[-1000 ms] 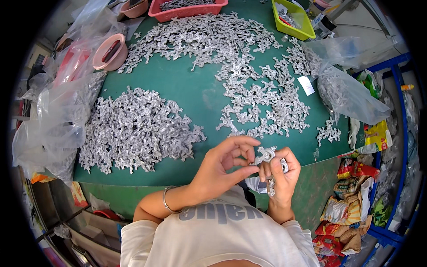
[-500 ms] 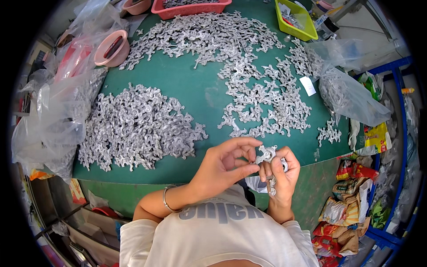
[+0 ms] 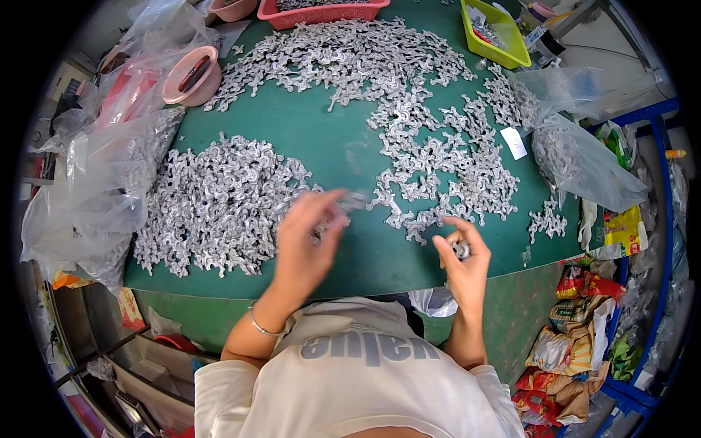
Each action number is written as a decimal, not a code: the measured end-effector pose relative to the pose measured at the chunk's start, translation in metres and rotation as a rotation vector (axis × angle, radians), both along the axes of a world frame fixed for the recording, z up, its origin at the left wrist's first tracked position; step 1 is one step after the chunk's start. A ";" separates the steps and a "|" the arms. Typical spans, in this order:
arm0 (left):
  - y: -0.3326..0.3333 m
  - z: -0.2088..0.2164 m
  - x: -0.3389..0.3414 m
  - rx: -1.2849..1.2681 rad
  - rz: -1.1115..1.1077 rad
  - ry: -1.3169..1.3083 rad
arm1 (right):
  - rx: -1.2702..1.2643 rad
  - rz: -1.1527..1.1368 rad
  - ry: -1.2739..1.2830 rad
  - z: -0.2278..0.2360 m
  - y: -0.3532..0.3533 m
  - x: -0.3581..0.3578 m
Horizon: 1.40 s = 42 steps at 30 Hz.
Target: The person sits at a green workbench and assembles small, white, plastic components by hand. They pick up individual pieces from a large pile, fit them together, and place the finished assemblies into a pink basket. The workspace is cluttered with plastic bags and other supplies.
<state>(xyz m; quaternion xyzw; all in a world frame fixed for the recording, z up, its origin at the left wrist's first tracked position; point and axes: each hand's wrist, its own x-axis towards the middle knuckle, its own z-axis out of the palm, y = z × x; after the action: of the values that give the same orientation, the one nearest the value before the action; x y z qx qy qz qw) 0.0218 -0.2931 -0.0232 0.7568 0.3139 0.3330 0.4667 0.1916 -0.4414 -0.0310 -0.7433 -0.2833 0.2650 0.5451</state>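
Over the right edge of the left heap of silver metal castings [image 3: 219, 204], my left hand [image 3: 303, 241] is smeared by motion. A blurred silver casting [image 3: 355, 201] shows just beyond its fingertips; I cannot tell whether the fingers hold it. At the table's near edge, my right hand [image 3: 467, 266] has its fingers curled round a small silver casting [image 3: 460, 250], with the thumb raised beside it. Ahead of the right hand, more castings [image 3: 438, 175] lie spread out, joining a wide band of castings [image 3: 343, 55] at the far side.
On the green table [image 3: 292, 120] stand a red tray [image 3: 321, 14], a yellow-green basket [image 3: 504, 51] and a pink bowl [image 3: 201, 91]. Clear bags of parts lie at left [image 3: 102, 175] and right [image 3: 584, 157]. A blue rack [image 3: 661, 219] with colourful packets stands at the right.
My left hand has come away from the right hand and moved left and forward over the table. The right hand has turned slightly, still with a casting in its fingers.
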 end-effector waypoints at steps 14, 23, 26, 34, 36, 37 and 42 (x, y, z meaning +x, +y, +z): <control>0.010 -0.011 -0.020 0.453 0.322 0.284 | -0.398 0.271 -0.622 -0.040 0.037 -0.003; -0.040 -0.002 0.032 -0.001 -0.189 -0.107 | 0.340 0.104 1.036 -0.015 0.024 -0.017; -0.036 -0.018 0.035 0.241 -0.213 -0.186 | 0.382 0.175 1.172 -0.005 0.021 -0.020; -0.036 0.012 0.031 0.164 -0.213 -0.142 | 0.495 0.189 1.454 0.009 0.011 -0.022; -0.035 0.015 0.030 0.155 -0.232 -0.135 | 0.474 0.157 1.484 0.011 0.011 -0.022; -0.034 0.015 0.030 0.168 -0.221 -0.142 | 0.471 0.151 1.472 0.013 0.011 -0.023; -0.038 0.019 0.030 0.153 -0.179 -0.178 | 0.449 0.171 1.382 0.018 0.010 -0.024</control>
<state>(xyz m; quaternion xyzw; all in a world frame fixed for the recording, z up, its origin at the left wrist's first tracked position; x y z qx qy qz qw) 0.0522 -0.3308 -0.0045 0.7827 0.1761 0.3788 0.4614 0.1678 -0.4314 -0.0127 -0.2519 0.0210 0.6506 0.7161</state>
